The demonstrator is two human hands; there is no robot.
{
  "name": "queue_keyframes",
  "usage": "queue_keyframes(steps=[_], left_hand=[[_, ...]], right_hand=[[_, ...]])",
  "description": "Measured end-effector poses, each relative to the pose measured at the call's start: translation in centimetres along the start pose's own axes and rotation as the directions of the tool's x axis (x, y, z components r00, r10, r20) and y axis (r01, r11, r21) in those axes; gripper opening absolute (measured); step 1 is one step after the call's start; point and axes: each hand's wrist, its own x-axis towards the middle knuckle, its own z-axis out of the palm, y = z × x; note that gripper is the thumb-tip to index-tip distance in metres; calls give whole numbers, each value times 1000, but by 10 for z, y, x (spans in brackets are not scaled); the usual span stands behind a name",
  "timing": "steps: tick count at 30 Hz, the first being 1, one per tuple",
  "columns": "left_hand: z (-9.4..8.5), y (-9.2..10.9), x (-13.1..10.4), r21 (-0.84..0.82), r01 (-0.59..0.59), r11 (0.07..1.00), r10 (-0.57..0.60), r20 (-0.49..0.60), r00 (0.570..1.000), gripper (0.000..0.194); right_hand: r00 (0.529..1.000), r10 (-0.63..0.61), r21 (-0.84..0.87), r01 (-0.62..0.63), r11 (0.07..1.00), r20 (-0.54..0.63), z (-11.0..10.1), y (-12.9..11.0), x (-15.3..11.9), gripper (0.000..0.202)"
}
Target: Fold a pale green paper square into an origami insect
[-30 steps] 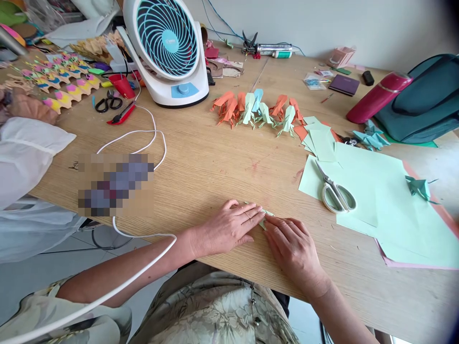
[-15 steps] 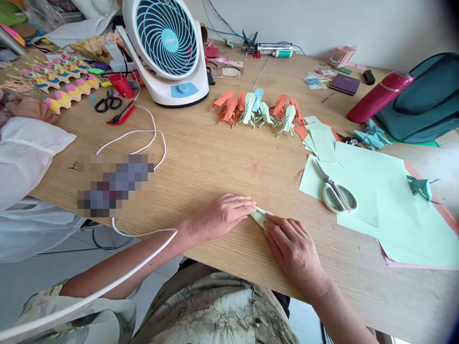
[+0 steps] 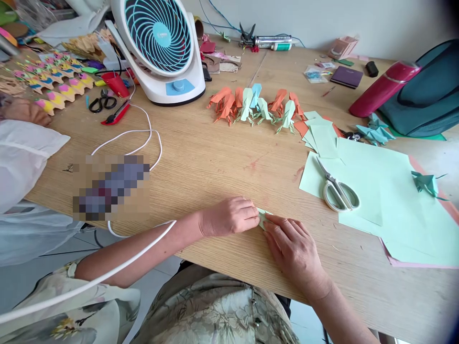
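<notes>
A small folded piece of pale green paper [image 3: 263, 217] lies on the wooden table near its front edge, mostly covered by my fingers. My left hand [image 3: 234, 216] is closed, its curled fingers gripping the paper's left end. From the other side my right hand [image 3: 292, 246] holds the paper, thumb and fingers pressed together on it. White-handled scissors [image 3: 339, 191] rest on large pale green sheets [image 3: 398, 210] to the right. Beyond my hands stands a row of folded paper figures in orange, pale green and blue [image 3: 256, 98].
A white fan [image 3: 186, 91] stands at the back left, with black-handled scissors [image 3: 102, 102] and a red cup [image 3: 115, 85] beside it. A white cable [image 3: 143, 258] passes over my left forearm. A pink bottle [image 3: 383, 91] leans against a teal bag [image 3: 423, 100] at the right.
My left hand has shifted slightly right, and its outstretched fingers have curled in on the paper. My right hand stays nearly where it was. The view has turned a little.
</notes>
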Motion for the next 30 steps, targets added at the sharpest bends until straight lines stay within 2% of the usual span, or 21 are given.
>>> queue_keyframes(steps=[5,11,20,25,30], left_hand=[[-2,2,-1,34,-15,999,15,-23,1000,13],[-2,2,-3,61,5,998,-5,-1,1000,15],[-8,-3,-13,-56,118,991,-113,90,990,19],[-14,-4,-15,-147,189,971,-172,123,977,20],[-22,-3,-16,-168,219,961,-194,157,968,17]], right_hand=[[1000,18,-65,-17,998,6,-1,-4,4,9],[1000,-15,-94,12,995,-27,-1,-6,4,12],[1000,-7,-68,6,998,-13,2,-4,-1,15],[1000,30,-47,-30,998,-9,1,-4,0,15],[997,78,20,-78,997,7,-2,-5,3,12]])
